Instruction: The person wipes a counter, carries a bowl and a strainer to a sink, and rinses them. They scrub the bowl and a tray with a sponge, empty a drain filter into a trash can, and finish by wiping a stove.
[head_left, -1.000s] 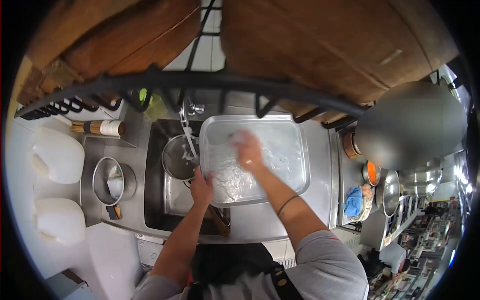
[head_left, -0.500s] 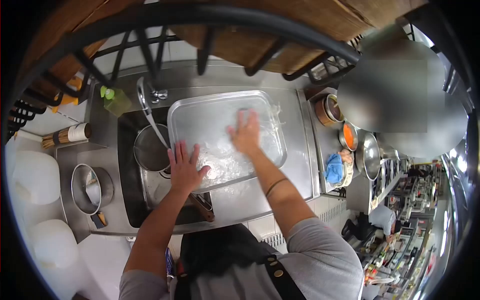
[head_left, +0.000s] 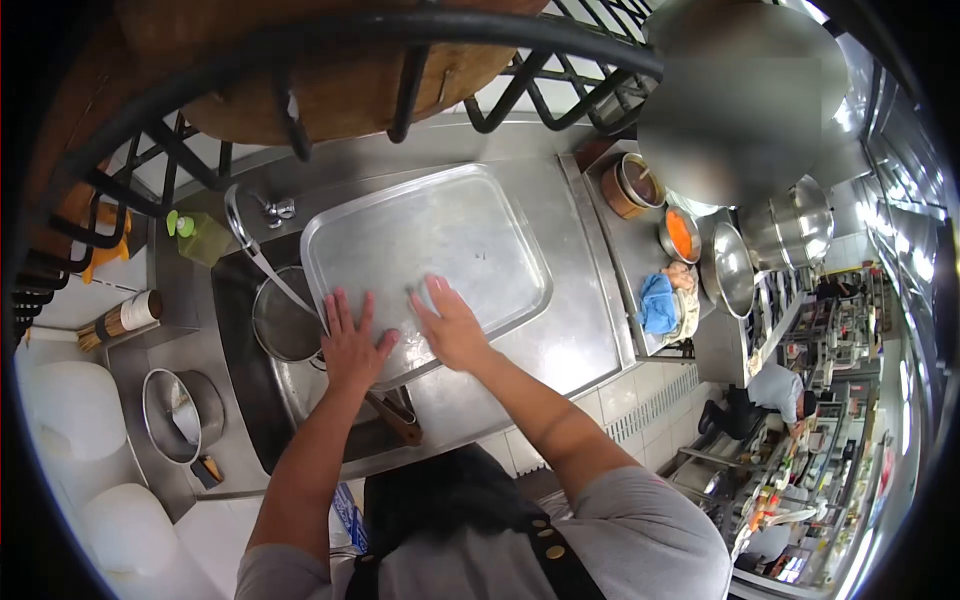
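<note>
A wide metal tray (head_left: 430, 235) lies at a slant over the right part of the sink and the steel counter. On its near left edge rests my left hand (head_left: 355, 345), fingers spread, close to the hose-like spout of the tap (head_left: 243, 225). My right hand (head_left: 450, 325) is flat on the near part of the tray, its fingers apart, with nothing held. A round metal pot (head_left: 288, 315) sits in the sink, partly under the spout. Beneath the tray's near edge, a wooden-handled tool (head_left: 398, 422) sticks out.
Left are a green-topped soap bottle (head_left: 198, 238), a bundle of sticks (head_left: 120, 320) and an empty-looking pot (head_left: 172, 415). Right stand a bowl of orange food (head_left: 680, 235), a blue cloth (head_left: 657, 303) and a large metal bowl (head_left: 730, 270). A black rack (head_left: 400, 75) hangs overhead; a person (head_left: 775, 390) is beyond.
My right hand has moved toward me and left, nearer my left hand. Splashing water on the tray has mostly gone. The whole view has shifted a little.
</note>
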